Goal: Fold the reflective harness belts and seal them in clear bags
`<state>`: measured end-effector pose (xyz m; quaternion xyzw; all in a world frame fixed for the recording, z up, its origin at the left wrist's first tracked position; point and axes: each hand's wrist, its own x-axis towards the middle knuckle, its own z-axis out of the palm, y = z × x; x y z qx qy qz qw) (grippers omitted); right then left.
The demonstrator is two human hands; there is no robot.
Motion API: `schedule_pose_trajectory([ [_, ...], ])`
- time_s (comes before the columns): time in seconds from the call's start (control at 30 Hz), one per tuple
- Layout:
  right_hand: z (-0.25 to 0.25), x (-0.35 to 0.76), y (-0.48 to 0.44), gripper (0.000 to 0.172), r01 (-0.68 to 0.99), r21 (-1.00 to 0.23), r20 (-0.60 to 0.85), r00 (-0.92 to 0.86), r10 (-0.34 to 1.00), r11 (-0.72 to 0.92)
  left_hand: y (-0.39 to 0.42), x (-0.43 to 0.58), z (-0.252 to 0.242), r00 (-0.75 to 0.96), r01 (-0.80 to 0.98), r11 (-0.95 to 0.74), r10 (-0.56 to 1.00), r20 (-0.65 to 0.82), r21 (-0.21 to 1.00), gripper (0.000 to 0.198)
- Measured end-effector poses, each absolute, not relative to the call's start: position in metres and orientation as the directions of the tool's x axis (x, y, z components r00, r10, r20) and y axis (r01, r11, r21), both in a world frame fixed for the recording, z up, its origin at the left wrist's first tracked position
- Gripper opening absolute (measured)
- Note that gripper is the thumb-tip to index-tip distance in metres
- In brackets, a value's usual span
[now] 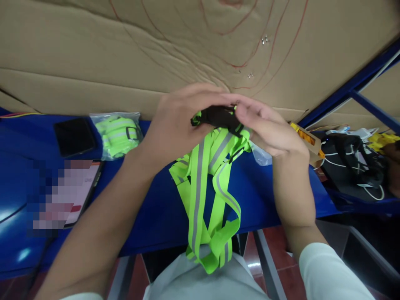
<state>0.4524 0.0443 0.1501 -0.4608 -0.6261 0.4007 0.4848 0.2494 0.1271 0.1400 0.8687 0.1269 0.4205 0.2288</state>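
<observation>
Both of my hands are raised in front of me over the blue table, gripping a neon-green reflective harness with grey stripes. My left hand wraps round its bunched upper part, beside a black piece of the harness. On the other side, my right hand pinches the black piece with the thumb in front; its other fingers are partly hidden behind. A black buckle sits on the straps just below. Loose strap loops hang down past the table edge to my lap.
On the blue table at left lie a bagged green harness, a black phone-like slab and a tablet, partly pixelated. A cardboard panel rises behind. At right are a small cardboard box and black gear with cables.
</observation>
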Motion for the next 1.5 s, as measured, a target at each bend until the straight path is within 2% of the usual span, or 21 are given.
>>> schedule_pose_trajectory([
  [0.1,0.149,0.450,0.044,0.056,0.093,-0.956,0.268,-0.103,0.958,0.278,0.130,0.252,0.139,0.427,0.008,-0.821,0.519,0.740,0.571,0.026],
  [0.17,0.147,0.447,0.044,0.058,0.097,-0.956,0.267,-0.110,0.957,0.278,0.130,0.253,0.141,0.321,-0.038,-0.748,0.619,0.717,0.662,0.018],
  [0.23,0.145,0.443,0.045,0.056,0.131,-0.949,0.273,-0.111,0.956,0.287,0.128,0.255,0.142,0.316,-0.111,-0.676,0.672,0.670,0.729,0.015],
  [0.37,0.143,0.440,0.047,0.051,0.183,-0.934,0.305,-0.044,0.951,0.308,0.124,0.252,0.145,0.402,-0.232,-0.580,0.674,0.620,0.781,0.025],
  [0.43,0.142,0.443,0.048,0.042,0.156,-0.937,0.312,-0.020,0.950,0.311,0.124,0.248,0.147,0.481,-0.282,-0.501,0.664,0.572,0.818,0.045],
  [0.57,0.143,0.450,0.047,0.039,0.062,-0.937,0.347,0.073,0.935,0.343,0.127,0.241,0.145,0.729,-0.430,-0.173,0.513,0.454,0.886,0.115],
  [0.6,0.144,0.452,0.047,0.040,0.054,-0.938,0.346,0.103,0.933,0.342,0.127,0.242,0.143,0.754,-0.445,-0.129,0.480,0.449,0.886,0.126],
  [0.67,0.147,0.454,0.045,0.040,0.043,-0.943,0.334,0.146,0.931,0.331,0.126,0.246,0.138,0.756,-0.455,-0.123,0.470,0.456,0.882,0.134],
  [0.73,0.151,0.454,0.043,0.037,0.008,-0.947,0.317,0.164,0.934,0.321,0.124,0.252,0.133,0.744,-0.448,-0.142,0.489,0.456,0.883,0.129],
  [0.8,0.154,0.453,0.039,0.035,-0.042,-0.949,0.303,0.155,0.940,0.312,0.123,0.256,0.130,0.759,-0.439,-0.131,0.475,0.446,0.889,0.114],
  [0.93,0.157,0.446,0.034,0.029,-0.099,-0.926,0.342,0.195,0.919,0.365,0.123,0.259,0.128,0.794,-0.376,-0.086,0.483,0.369,0.922,0.040],
  [0.97,0.158,0.444,0.034,0.028,-0.089,-0.920,0.355,0.219,0.909,0.381,0.124,0.259,0.128,0.772,-0.368,-0.099,0.521,0.363,0.925,0.027],
  [1.03,0.157,0.442,0.034,0.026,-0.048,-0.916,0.376,0.245,0.893,0.399,0.125,0.261,0.128,0.715,-0.360,-0.159,0.585,0.381,0.919,0.017],
  [1.17,0.157,0.445,0.037,0.023,0.000,-0.880,0.466,0.194,0.863,0.475,0.126,0.266,0.128,0.651,-0.367,-0.369,0.554,0.519,0.854,0.012],
  [1.23,0.156,0.447,0.039,0.025,0.011,-0.856,0.512,0.167,0.843,0.517,0.124,0.268,0.127,0.637,-0.368,-0.399,0.550,0.540,0.840,0.014],
  [1.3,0.154,0.446,0.041,0.028,0.021,-0.846,0.530,0.122,0.839,0.532,0.121,0.270,0.125,0.670,-0.342,-0.307,0.583,0.459,0.888,0.023],
  [1.4,0.150,0.441,0.044,0.029,0.049,-0.814,0.580,0.051,0.813,0.578,0.117,0.273,0.120,0.726,-0.320,-0.107,0.610,0.317,0.941,0.047],
  [1.5,0.147,0.444,0.048,0.029,0.192,-0.748,0.651,0.019,0.759,0.636,0.117,0.277,0.115,0.679,-0.370,-0.052,0.666,0.309,0.927,0.059],
])
